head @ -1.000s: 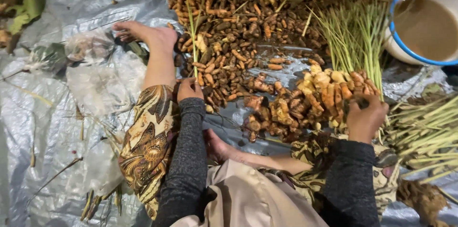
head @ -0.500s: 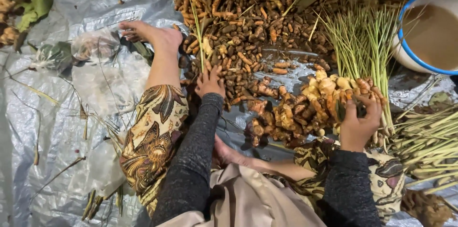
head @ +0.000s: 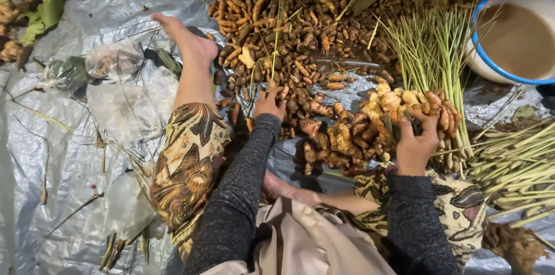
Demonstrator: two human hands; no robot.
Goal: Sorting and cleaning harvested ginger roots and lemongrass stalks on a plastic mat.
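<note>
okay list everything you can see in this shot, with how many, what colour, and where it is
turmeric roots: a large pile, brown-orange, top centre on the tarp
ginger roots: a heap, tan, centre right
lemongrass stalks: a bundle, green, right of the pile
basin: one, white with blue rim, holding brown liquid, top right
tarp: one, grey, under everything
plastic bag: one, clear, left
leaves: a few, green, top left
foot: one, bare, beside the turmeric
left hand: on the turmeric pile
right hand: on the ginger heap
</note>
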